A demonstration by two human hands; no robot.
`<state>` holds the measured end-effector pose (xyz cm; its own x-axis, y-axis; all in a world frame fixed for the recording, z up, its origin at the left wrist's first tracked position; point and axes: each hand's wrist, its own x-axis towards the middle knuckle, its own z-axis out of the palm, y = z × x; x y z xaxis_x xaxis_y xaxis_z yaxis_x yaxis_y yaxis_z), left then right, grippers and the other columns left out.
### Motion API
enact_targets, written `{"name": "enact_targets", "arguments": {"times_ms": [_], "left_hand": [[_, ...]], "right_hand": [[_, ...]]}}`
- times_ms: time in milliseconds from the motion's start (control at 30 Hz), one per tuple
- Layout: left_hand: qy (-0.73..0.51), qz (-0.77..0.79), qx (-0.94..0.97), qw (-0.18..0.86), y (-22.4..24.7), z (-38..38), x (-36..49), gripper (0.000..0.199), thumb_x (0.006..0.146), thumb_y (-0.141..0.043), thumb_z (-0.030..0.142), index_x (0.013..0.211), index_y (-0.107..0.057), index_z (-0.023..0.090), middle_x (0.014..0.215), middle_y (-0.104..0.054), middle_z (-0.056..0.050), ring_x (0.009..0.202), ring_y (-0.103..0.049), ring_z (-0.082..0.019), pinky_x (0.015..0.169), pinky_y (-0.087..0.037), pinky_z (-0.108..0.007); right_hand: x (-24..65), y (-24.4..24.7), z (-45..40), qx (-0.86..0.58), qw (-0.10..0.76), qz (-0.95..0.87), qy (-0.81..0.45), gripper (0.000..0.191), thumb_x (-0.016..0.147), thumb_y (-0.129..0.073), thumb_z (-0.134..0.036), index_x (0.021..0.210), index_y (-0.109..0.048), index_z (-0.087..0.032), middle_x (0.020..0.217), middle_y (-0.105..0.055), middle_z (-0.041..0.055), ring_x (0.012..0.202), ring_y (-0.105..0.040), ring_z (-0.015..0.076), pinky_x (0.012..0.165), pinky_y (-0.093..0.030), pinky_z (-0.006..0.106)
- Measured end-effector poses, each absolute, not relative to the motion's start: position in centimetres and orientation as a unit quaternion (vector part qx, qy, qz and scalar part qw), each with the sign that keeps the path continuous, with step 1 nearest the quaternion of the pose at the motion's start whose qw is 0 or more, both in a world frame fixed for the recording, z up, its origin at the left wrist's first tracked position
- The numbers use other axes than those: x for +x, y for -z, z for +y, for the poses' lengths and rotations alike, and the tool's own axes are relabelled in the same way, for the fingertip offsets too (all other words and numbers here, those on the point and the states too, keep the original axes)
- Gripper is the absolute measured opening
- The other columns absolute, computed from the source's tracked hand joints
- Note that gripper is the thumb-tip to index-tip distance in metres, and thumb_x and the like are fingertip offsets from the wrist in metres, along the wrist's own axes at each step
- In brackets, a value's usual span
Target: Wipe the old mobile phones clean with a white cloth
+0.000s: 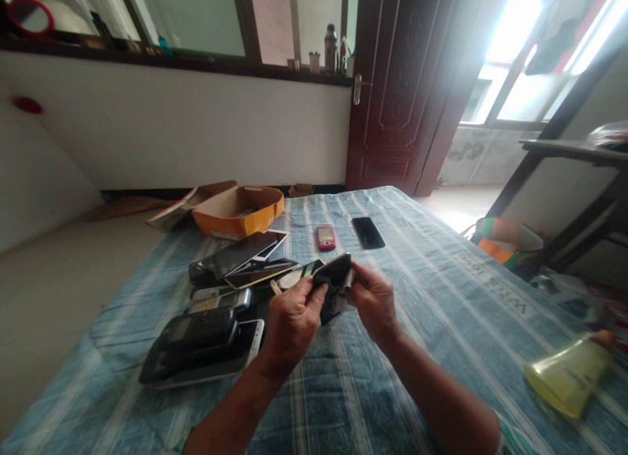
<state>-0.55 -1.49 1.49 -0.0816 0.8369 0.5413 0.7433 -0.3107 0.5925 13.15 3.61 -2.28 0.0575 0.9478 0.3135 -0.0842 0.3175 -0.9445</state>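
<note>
Held up over the bed-like surface is a dark phone [335, 268], tilted, with both hands on it. My left hand [297, 311] grips its left end, thumb pressed along the near side. At the other end, my right hand [373, 298] is closed on the phone's edge together with a dark and whitish cloth [334, 306], which hangs below the phone. Just beyond my hands lie a pink keypad phone [326, 237] and a black smartphone [368, 233]. Left of my left hand, several old phones and tablets are heaped, among them a black handset [199, 331] and a silver keypad phone [220, 299].
An open orange cardboard box [240, 213] sits at the far left edge of the striped blue cloth [441, 324]. On the right lies a yellow translucent spray bottle [569, 376]. A dark red door [392, 89] stands behind, and a shelf [574, 151] is at right.
</note>
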Motion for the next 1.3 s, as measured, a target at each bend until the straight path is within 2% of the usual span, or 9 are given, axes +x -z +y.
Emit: {"name": "enact_targets", "arguments": {"times_ms": [167,267,433,600,733,967,1033,1133,1300], "left_hand": [[-0.448,0.586,0.673,0.051,-1.5,-1.4,-0.7,0.021,0.087,-0.051,0.029,0.080,-0.065,0.015,0.064,-0.065,-0.001,0.057,-0.060,-0.014,0.058,-0.044,-0.023],[-0.445,0.587,0.675,0.046,-1.6,-1.4,-0.6,0.021,0.087,-0.051,0.029,0.078,-0.065,0.015,0.063,-0.065,-0.001,0.056,-0.059,-0.014,0.056,-0.043,-0.023],[-0.442,0.583,0.680,0.045,-1.7,-1.5,-0.5,0.020,0.087,-0.051,0.028,0.080,-0.066,0.016,0.065,-0.066,-0.001,0.056,-0.060,-0.013,0.056,-0.044,-0.022],[-0.443,0.591,0.672,0.050,-1.7,-1.5,-0.6,0.021,0.087,-0.051,0.030,0.078,-0.065,0.017,0.063,-0.064,0.000,0.056,-0.060,-0.013,0.057,-0.044,-0.022],[-0.453,0.590,0.666,0.058,-1.6,-1.4,-0.7,0.020,0.087,-0.052,0.030,0.083,-0.066,0.016,0.065,-0.066,-0.001,0.058,-0.062,-0.014,0.058,-0.046,-0.023],[-0.470,0.589,0.652,0.082,-1.3,-1.3,-1.0,0.020,0.086,-0.054,0.031,0.083,-0.068,0.016,0.068,-0.069,-0.002,0.061,-0.064,-0.016,0.060,-0.048,-0.023],[-0.476,0.590,0.645,0.095,-1.3,-1.3,-1.1,0.021,0.086,-0.054,0.032,0.084,-0.067,0.016,0.069,-0.069,-0.002,0.061,-0.064,-0.016,0.061,-0.048,-0.024],[-0.484,0.584,0.643,0.103,-1.3,-1.2,-1.1,0.020,0.086,-0.054,0.031,0.082,-0.067,0.016,0.068,-0.069,-0.002,0.062,-0.064,-0.016,0.062,-0.048,-0.024],[-0.484,0.583,0.644,0.102,-1.3,-1.3,-1.1,0.019,0.085,-0.054,0.029,0.080,-0.066,0.015,0.069,-0.069,-0.002,0.062,-0.064,-0.016,0.061,-0.047,-0.023]], "right_hand": [[13.1,2.9,3.6,-0.404,0.582,-0.517,-0.480,0.041,0.066,-0.050,-0.016,0.098,-0.074,-0.020,0.083,-0.072,-0.0009,0.072,-0.064,0.0166,0.064,-0.052,0.027],[13.2,2.2,3.7,-0.403,0.595,-0.486,-0.498,0.040,0.063,-0.050,-0.016,0.094,-0.075,-0.020,0.079,-0.072,-0.0015,0.070,-0.063,0.0157,0.065,-0.051,0.027],[13.2,1.3,3.7,-0.391,0.629,-0.454,-0.496,0.037,0.063,-0.055,-0.017,0.093,-0.075,-0.021,0.086,-0.073,-0.0003,0.077,-0.063,0.0160,0.069,-0.050,0.028],[13.0,2.1,3.5,-0.397,0.585,-0.463,-0.534,0.041,0.060,-0.049,-0.016,0.091,-0.075,-0.018,0.074,-0.070,-0.0010,0.066,-0.060,0.0142,0.060,-0.048,0.025],[13.0,2.8,3.3,-0.418,0.557,-0.455,-0.555,0.044,0.055,-0.047,-0.015,0.089,-0.076,-0.016,0.076,-0.071,0.0000,0.066,-0.061,0.0146,0.060,-0.048,0.025],[14.0,3.4,4.0,-0.430,0.548,-0.426,-0.577,0.036,0.053,-0.051,-0.013,0.080,-0.074,-0.014,0.068,-0.070,0.0018,0.058,-0.060,0.0138,0.055,-0.046,0.024],[14.5,3.9,4.5,-0.444,0.545,-0.441,-0.558,0.034,0.055,-0.052,-0.013,0.082,-0.073,-0.013,0.067,-0.070,0.0028,0.058,-0.061,0.0148,0.055,-0.047,0.025],[15.5,4.8,5.1,-0.476,0.514,-0.546,-0.460,0.033,0.061,-0.051,-0.012,0.084,-0.074,-0.014,0.069,-0.069,0.0033,0.062,-0.063,0.0175,0.057,-0.049,0.029],[16.5,5.4,4.7,-0.486,0.476,-0.667,-0.303,0.030,0.064,-0.053,-0.003,0.074,-0.073,-0.023,0.076,-0.068,0.0013,0.075,-0.061,0.0178,0.072,-0.047,0.030]]}}
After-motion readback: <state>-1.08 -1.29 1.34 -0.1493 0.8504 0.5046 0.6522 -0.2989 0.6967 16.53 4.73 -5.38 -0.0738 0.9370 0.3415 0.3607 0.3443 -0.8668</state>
